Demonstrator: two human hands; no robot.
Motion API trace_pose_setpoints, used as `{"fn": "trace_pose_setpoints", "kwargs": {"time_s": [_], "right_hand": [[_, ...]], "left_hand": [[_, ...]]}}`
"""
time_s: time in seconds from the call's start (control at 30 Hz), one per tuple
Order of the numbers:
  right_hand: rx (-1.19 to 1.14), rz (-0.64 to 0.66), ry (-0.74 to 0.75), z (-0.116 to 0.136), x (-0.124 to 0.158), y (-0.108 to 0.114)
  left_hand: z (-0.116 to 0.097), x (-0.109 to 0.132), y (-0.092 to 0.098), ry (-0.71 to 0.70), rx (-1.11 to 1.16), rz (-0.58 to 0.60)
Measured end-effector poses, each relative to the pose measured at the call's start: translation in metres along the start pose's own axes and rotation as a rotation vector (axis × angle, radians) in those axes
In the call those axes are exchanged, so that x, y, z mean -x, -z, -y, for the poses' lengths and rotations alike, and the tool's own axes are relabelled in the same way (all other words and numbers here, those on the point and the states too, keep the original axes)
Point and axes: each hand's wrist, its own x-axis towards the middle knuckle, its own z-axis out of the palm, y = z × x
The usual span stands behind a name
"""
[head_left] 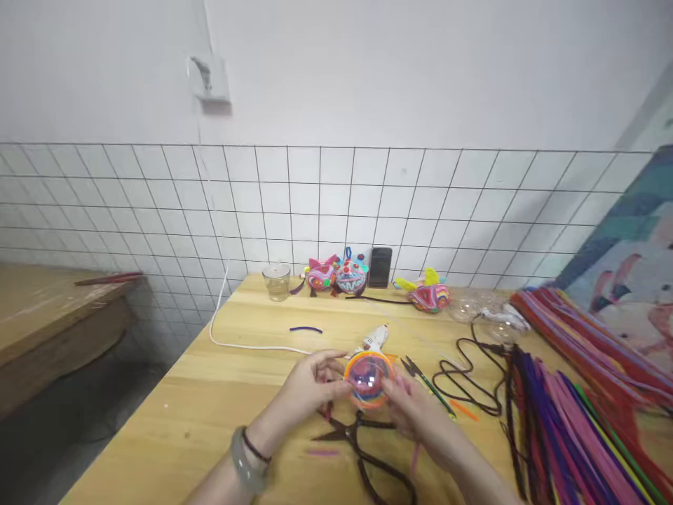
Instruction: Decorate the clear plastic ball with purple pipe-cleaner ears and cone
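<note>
Between my two hands is a clear plastic ball (369, 379) with coiled pipe cleaners in it, an orange ring round its rim and pink and purple inside. My left hand (320, 382) grips its left side with thumb and fingers. On the right side, my right hand (413, 403) holds it too, and a pink pipe cleaner hangs by that hand. Black-handled scissors (350, 431) lie open on the table below the ball. A white glue gun (376, 338) rests just behind it, partly hidden.
Decorated balls (351, 275) stand at the back beside a glass cup (276, 282) and a phone (379, 267). Right of my hands lie pliers (428, 382), a black cord (467, 375) and bundled pipe cleaners (573, 428). A white cable (252, 346) crosses the left side.
</note>
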Motion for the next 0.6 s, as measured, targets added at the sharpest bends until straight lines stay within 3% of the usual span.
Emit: {"fn": "trace_pose_setpoints", "kwargs": {"time_s": [0.17,0.23,0.3,0.4,0.5,0.6], "right_hand": [[-0.191,0.017,-0.171,-0.009,-0.001,0.012],[-0.287,0.05,-0.174,-0.012,-0.002,0.013],[-0.339,0.089,-0.188,-0.014,-0.003,0.013],[-0.349,0.09,-0.17,-0.017,0.0,0.01],[-0.275,0.048,-0.158,-0.019,0.004,0.005],[-0.151,0.031,-0.172,-0.022,0.005,0.001]], "left_hand": [[-0.002,0.001,0.004,-0.296,-0.081,-0.364],[0.001,0.002,0.002,-0.356,-0.165,-0.426],[0.004,0.004,-0.003,-0.32,-0.226,-0.349],[0.008,0.007,-0.015,-0.207,-0.158,-0.111],[0.009,0.009,-0.024,-0.233,-0.007,0.003],[0.012,0.008,-0.027,-0.236,0.131,0.037]]}}
